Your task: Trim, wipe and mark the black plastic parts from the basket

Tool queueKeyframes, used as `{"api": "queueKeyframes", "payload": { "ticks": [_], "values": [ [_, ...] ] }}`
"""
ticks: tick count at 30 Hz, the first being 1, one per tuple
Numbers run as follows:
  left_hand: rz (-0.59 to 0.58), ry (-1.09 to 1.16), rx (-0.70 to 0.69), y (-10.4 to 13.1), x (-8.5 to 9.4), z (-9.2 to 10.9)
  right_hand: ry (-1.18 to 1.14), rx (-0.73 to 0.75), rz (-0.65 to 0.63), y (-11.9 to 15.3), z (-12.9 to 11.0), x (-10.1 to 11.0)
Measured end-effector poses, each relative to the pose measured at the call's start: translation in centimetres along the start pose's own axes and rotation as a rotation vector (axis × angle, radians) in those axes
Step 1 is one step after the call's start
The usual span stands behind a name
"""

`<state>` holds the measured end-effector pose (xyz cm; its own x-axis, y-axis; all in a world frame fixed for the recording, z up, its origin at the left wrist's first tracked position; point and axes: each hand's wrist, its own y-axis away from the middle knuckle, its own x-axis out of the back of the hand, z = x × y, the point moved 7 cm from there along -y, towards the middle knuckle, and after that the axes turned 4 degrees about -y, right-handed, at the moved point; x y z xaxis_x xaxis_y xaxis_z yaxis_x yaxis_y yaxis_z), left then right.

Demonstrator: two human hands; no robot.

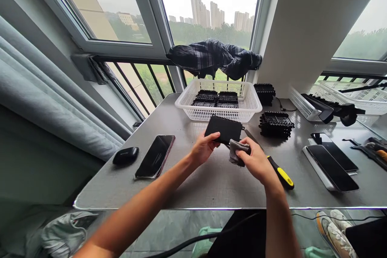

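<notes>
A flat black plastic panel (pixel 225 129) with a toothed edge is tilted above the table, its left side pinched in my left hand (pixel 206 147). My right hand (pixel 255 159) has its fingers closed on a grey cloth (pixel 236 153), which meets the panel's lower right corner. Just behind the panel stands a white basket (pixel 219 113) with several similar black parts (pixel 215 98) inside. A knife with a yellow and black handle (pixel 281 172) lies to the right, partly hidden behind my right hand.
Stacked black parts (pixel 276 124) stand right of the basket. Phones (pixel 332 167) lie at the right; another phone (pixel 155 156) and a black case (pixel 125 156) lie at the left. More baskets (pixel 304 102) are at the back right. The metal table's front edge (pixel 181 209) is near.
</notes>
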<state>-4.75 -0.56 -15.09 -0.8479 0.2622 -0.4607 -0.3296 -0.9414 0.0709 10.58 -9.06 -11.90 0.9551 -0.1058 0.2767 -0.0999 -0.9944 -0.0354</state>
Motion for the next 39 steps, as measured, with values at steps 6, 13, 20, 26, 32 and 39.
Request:
{"api": "queueKeyframes", "payload": {
  "ticks": [6,13,20,26,32,39],
  "values": [
    [-0.121,-0.017,0.042,0.2,-0.8,-0.1,-0.108,-0.015,0.193,-1.1,1.6,0.6],
    [-0.239,-0.071,0.092,0.5,-1.4,-0.7,-0.166,0.038,0.442,-1.1,2.0,3.5],
    [-0.232,-0.194,0.127,0.7,-1.6,-1.5,-0.208,0.067,0.360,-1.6,1.6,3.0],
    [-0.036,-0.134,0.055,0.5,-0.4,-1.0,-0.119,0.127,0.254,-2.1,1.4,1.9],
    [0.000,-0.137,0.005,0.5,-0.3,-0.5,-0.060,0.140,0.074,-2.0,0.9,-0.2],
    [0.011,-0.121,-0.027,0.8,-0.7,0.0,-0.050,0.121,0.144,-2.0,0.9,0.1]
  ]
}}
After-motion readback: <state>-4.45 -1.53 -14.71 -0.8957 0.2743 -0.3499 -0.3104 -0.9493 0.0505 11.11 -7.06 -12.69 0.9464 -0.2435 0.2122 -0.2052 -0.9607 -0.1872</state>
